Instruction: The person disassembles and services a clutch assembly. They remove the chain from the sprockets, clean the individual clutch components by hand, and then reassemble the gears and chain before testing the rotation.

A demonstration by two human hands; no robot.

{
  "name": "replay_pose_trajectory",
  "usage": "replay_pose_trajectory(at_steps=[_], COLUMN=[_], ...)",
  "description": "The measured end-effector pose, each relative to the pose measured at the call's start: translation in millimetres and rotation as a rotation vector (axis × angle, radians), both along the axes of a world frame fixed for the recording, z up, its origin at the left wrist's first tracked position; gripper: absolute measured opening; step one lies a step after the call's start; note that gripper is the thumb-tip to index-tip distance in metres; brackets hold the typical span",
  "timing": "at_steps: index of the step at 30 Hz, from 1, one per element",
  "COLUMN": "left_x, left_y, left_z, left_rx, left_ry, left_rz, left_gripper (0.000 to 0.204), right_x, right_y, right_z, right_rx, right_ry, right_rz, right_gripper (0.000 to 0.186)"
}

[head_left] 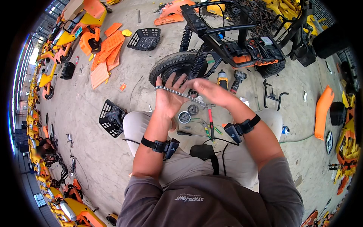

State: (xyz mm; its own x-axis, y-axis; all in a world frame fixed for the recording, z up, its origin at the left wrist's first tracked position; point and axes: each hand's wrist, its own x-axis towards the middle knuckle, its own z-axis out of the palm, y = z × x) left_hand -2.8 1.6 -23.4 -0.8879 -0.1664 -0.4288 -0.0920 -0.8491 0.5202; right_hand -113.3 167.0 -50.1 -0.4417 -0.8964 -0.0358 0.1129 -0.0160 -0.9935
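My left hand (169, 99) is palm up in front of the wheel, its fingers spread. A metal roller chain (177, 92) lies across its palm and slants down to the right. Close beside it, my right hand (211, 90) is held with fingers stretched toward the left fingertips; I see nothing gripped in it. The chain's right end hangs near a hammer (210, 113) with a red handle. On the floor below my hands are a ring-shaped metal gear (184, 117), a darker gear (193, 109), green-handled pliers (205, 126) and a screwdriver (185, 133).
Ahead stands a stripped scooter frame (223, 36) with its black wheel (162, 68). A yellow power drill (222, 80) and an impact driver (238, 80) lie at right. Black baskets (145, 39) and orange panels (109, 49) are at left. Yellow scooters (72, 30) line the far left.
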Motion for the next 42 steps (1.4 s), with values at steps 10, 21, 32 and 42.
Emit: replay_pose_trajectory(at_steps=[10, 21, 32, 42], left_x=[3.5, 4.0, 23.6, 20.5], left_y=[5.9, 29.1, 8.8, -42.2], left_z=[9.4, -10.4, 33.3, 5.9], left_rx=[0.154, -1.077, -0.14, -1.016], left_ry=[0.273, -0.008, 0.508, -0.077], left_rz=[-0.035, -0.713, -0.358, -0.285], left_gripper=[0.079, 0.056, 0.071, 0.102], right_x=[20.1, -31.2, -3.7, 9.0], right_y=[0.1, 16.9, 0.4, 0.4], right_z=[17.8, 38.4, 12.1, 47.2], right_rx=[-0.026, -0.372, -0.036, -0.496], right_ry=[0.795, -0.639, -0.366, -0.519], right_rz=[-0.136, -0.143, -0.05, 0.315], right_gripper=[0.027, 0.023, 0.061, 0.062])
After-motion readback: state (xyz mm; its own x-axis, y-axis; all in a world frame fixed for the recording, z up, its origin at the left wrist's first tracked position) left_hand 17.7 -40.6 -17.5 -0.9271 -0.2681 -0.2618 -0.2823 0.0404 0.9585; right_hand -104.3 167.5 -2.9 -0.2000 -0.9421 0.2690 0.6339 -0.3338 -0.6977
